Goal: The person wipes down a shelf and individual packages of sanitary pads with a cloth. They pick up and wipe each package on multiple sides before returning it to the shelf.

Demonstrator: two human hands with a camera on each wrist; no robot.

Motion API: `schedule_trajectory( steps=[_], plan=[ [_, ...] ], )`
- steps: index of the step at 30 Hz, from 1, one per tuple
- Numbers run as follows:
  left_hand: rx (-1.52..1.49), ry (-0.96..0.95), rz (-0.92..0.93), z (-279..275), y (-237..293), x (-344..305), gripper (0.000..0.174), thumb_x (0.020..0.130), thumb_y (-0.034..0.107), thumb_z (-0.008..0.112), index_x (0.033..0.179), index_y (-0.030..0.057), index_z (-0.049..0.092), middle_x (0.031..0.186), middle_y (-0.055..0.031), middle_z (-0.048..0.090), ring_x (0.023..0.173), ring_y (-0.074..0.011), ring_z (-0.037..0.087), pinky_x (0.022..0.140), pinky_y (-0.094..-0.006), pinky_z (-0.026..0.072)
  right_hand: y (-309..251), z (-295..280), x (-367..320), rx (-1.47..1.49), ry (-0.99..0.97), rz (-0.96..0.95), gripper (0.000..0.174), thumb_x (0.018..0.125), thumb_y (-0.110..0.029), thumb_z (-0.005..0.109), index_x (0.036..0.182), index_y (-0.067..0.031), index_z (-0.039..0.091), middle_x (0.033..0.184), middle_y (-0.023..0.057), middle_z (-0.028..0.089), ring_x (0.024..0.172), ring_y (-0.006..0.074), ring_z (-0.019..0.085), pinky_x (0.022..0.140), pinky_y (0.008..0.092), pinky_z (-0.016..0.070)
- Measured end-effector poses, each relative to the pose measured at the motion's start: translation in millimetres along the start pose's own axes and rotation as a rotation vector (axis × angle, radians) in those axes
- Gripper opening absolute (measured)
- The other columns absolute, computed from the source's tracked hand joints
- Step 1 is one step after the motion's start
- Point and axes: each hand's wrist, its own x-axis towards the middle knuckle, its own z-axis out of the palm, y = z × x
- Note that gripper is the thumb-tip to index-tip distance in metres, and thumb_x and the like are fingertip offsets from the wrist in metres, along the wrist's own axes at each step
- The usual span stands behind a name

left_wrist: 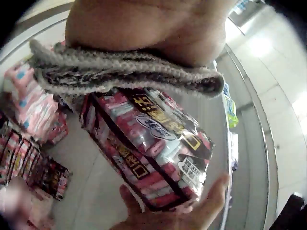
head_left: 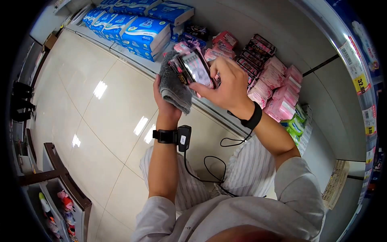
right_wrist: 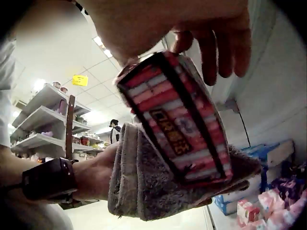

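My left hand (head_left: pixel 167 107) holds a folded grey towel (head_left: pixel 175 88), its thumb along the near side. My right hand (head_left: pixel 229 82) grips one end of a clear-wrapped pack of pink sanitary pads (head_left: pixel 196 67), with black bands and gold lettering. The other end of this pack meets the towel. In the left wrist view the pack (left_wrist: pixel 148 148) sits between towel and right hand, lettered faces showing. From the right wrist, its striped side (right_wrist: pixel 180 120) tilts over the towel (right_wrist: pixel 148 184), and the left fingers reach out beneath the cloth.
Beyond the hands is a low shelf with blue tissue packs (head_left: pixel 147 34), pink pad packs (head_left: pixel 278 86), dark packs (head_left: pixel 258 50) and green packs (head_left: pixel 296 123). Price labels (head_left: pixel 356 72) line a shelf edge at right. Tiled floor (head_left: pixel 100 125) lies left; a toy rack (head_left: pixel 56 193) stands lower left.
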Motion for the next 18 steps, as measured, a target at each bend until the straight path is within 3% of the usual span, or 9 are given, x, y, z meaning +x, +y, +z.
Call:
schedule_trajectory(
  steps=[2, 4, 6, 7, 12, 13, 14, 16, 18],
  plan=[
    [0.009, 0.029, -0.039, 6, 2, 0, 0.061, 0.098, 0.054, 0.034, 0.134, 0.0081, 0.052, 0.128, -0.0136, 0.060, 0.116, -0.0290, 0.059, 0.103, -0.0443, 0.0451, -9, -5, 8, -0.030, 0.034, 0.081, 0.066, 0.065, -0.048, 0.084, 0.099, -0.0044, 0.049, 0.078, 0.0094, 0.064, 0.065, 0.0274, 0.066, 0.054, 0.0345, 0.0507],
    [-0.023, -0.001, -0.044, 13, -1, -2, 0.062, 0.097, 0.055, 0.036, 0.134, 0.0082, 0.053, 0.124, -0.0129, 0.063, 0.112, -0.0281, 0.061, 0.099, -0.0432, 0.0475, -17, -11, 15, 0.103, 0.010, 0.181, 0.067, 0.065, -0.041, 0.083, 0.109, -0.0028, 0.050, 0.083, 0.0119, 0.065, 0.072, 0.0315, 0.067, 0.059, 0.0378, 0.0528],
    [-0.051, 0.063, -0.055, 12, -6, -2, 0.062, 0.096, 0.055, 0.036, 0.134, 0.0088, 0.053, 0.121, -0.0117, 0.064, 0.109, -0.0272, 0.062, 0.095, -0.0422, 0.0502, -18, -17, 21, 0.082, -0.023, 0.045, 0.073, 0.063, -0.034, 0.081, 0.124, -0.0072, 0.052, 0.088, 0.0135, 0.067, 0.079, 0.0349, 0.067, 0.066, 0.0399, 0.0545],
    [-0.053, 0.038, -0.071, 9, -10, -1, 0.062, 0.096, 0.055, 0.036, 0.134, 0.0089, 0.053, 0.121, -0.0114, 0.064, 0.108, -0.0272, 0.063, 0.093, -0.0425, 0.0505, -20, -23, 20, 0.011, -0.144, 0.064, 0.074, 0.064, -0.028, 0.077, 0.132, -0.0153, 0.053, 0.100, 0.0147, 0.069, 0.083, 0.0368, 0.067, 0.072, 0.0417, 0.0546],
    [-0.083, -0.052, -0.122, 5, -11, -2, 0.063, 0.098, 0.058, 0.032, 0.132, 0.0093, 0.054, 0.120, -0.0096, 0.064, 0.107, -0.0266, 0.063, 0.090, -0.0436, 0.0512, -13, -24, 22, 0.249, -0.118, 0.191, 0.057, 0.069, -0.020, 0.077, 0.122, -0.0106, 0.058, 0.113, 0.0160, 0.062, 0.093, 0.0350, 0.066, 0.075, 0.0410, 0.0540],
    [-0.215, -0.296, -0.156, 4, -8, -2, 0.064, 0.098, 0.058, 0.030, 0.131, 0.0091, 0.053, 0.120, -0.0105, 0.064, 0.106, -0.0259, 0.063, 0.090, -0.0438, 0.0513, -8, -15, 17, 0.206, 0.015, 0.111, 0.054, 0.068, -0.020, 0.079, 0.117, -0.0087, 0.058, 0.112, 0.0168, 0.061, 0.096, 0.0348, 0.065, 0.075, 0.0404, 0.0540],
    [-0.217, -0.297, -0.156, 7, -10, -5, 0.064, 0.098, 0.058, 0.030, 0.131, 0.0091, 0.053, 0.120, -0.0105, 0.064, 0.106, -0.0259, 0.063, 0.090, -0.0438, 0.0513, -5, -6, 13, 0.161, 0.145, 0.030, 0.052, 0.068, -0.020, 0.081, 0.112, -0.0067, 0.058, 0.112, 0.0176, 0.059, 0.098, 0.0347, 0.064, 0.075, 0.0398, 0.0540],
    [-0.131, 0.030, -0.108, 40, -7, -17, 0.061, 0.099, 0.056, 0.030, 0.128, 0.0091, 0.054, 0.116, -0.0105, 0.065, 0.104, -0.0251, 0.063, 0.090, -0.0441, 0.0514, -10, 11, 5, 0.064, 0.152, -0.016, 0.052, 0.069, -0.030, 0.085, 0.103, -0.0045, 0.056, 0.112, 0.0164, 0.054, 0.091, 0.0336, 0.063, 0.072, 0.0391, 0.0540],
    [-0.093, -0.007, -0.061, 20, -12, -11, 0.058, 0.100, 0.055, 0.031, 0.128, 0.0090, 0.054, 0.115, -0.0116, 0.065, 0.104, -0.0263, 0.063, 0.091, -0.0449, 0.0513, -18, 5, -1, 0.022, 0.059, 0.024, 0.058, 0.070, -0.039, 0.084, 0.105, -0.0043, 0.055, 0.103, 0.0133, 0.057, 0.083, 0.0321, 0.064, 0.065, 0.0379, 0.0532]
  ],
)
